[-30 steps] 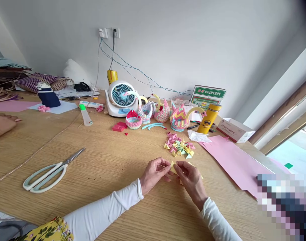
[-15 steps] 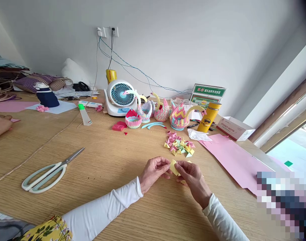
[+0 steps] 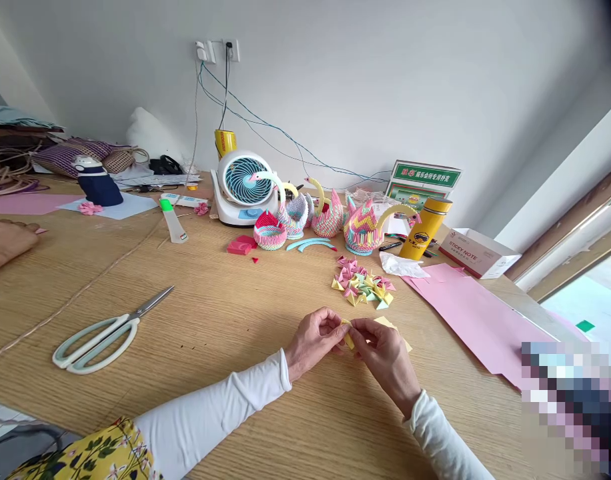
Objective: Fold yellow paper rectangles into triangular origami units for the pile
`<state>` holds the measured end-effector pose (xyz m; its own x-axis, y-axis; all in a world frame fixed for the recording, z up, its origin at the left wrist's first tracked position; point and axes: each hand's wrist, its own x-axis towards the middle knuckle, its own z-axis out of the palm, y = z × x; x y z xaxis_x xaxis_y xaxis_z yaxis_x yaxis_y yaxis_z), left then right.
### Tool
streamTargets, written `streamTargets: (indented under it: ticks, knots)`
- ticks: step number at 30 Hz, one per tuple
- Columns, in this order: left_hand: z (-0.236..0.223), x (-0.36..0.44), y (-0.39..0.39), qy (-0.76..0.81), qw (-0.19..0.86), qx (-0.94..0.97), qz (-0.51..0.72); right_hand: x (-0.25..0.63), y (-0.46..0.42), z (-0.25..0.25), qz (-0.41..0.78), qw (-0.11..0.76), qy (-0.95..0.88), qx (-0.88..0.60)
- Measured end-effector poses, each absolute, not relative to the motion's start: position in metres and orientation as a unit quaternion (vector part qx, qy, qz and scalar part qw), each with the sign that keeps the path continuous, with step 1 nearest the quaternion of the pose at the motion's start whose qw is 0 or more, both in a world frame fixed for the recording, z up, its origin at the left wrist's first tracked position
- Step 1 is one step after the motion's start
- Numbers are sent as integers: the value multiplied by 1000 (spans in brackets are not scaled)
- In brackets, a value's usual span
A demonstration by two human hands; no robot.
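Note:
Between my two hands is a small folded piece of yellow paper (image 3: 348, 337), pinched from both sides just above the table. My left hand (image 3: 315, 340) grips its left side with thumb and fingers. My right hand (image 3: 385, 350) is closed on its right side, covering part of it. Loose yellow paper (image 3: 387, 324) lies beyond my right hand, partly hidden by it. Just past both hands sits a pile of folded paper triangles (image 3: 363, 285) in pink, yellow and pale green.
Scissors (image 3: 110, 333) lie at left, a glue bottle (image 3: 173, 222) behind them. Paper swans (image 3: 361, 230) stand by a fan (image 3: 245, 190). A yellow flask (image 3: 425, 230) and pink paper sheets (image 3: 465, 320) are at right. Another person's hand (image 3: 8, 243) rests at the far left.
The yellow paper, a wider diamond before, now looks narrower and folded between my fingers. More of the loose yellow paper shows behind my right hand. The whole view has shifted slightly.

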<state>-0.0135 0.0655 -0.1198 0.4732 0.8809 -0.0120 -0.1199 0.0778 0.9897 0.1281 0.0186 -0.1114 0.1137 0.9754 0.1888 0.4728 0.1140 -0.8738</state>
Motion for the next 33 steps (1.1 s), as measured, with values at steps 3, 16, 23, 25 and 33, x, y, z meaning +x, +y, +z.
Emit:
streamTargets:
  ticks: [3, 16, 23, 25, 33]
  knots:
    - [-120, -14, 66, 339, 648, 562, 386, 127, 18, -111, 238, 443, -611, -611]
    - [-129, -14, 66, 343, 606, 602, 390, 132, 20, -109, 251, 441, -632, -586]
    - [-131, -15, 64, 338, 595, 616, 390, 134, 21, -113, 181, 399, -675, -593]
    - [-128, -16, 62, 332, 607, 613, 381, 133, 20, -114, 133, 371, -695, -601]
    - [-122, -18, 64, 288, 674, 580, 355, 134, 18, -111, 69, 345, -710, -610]
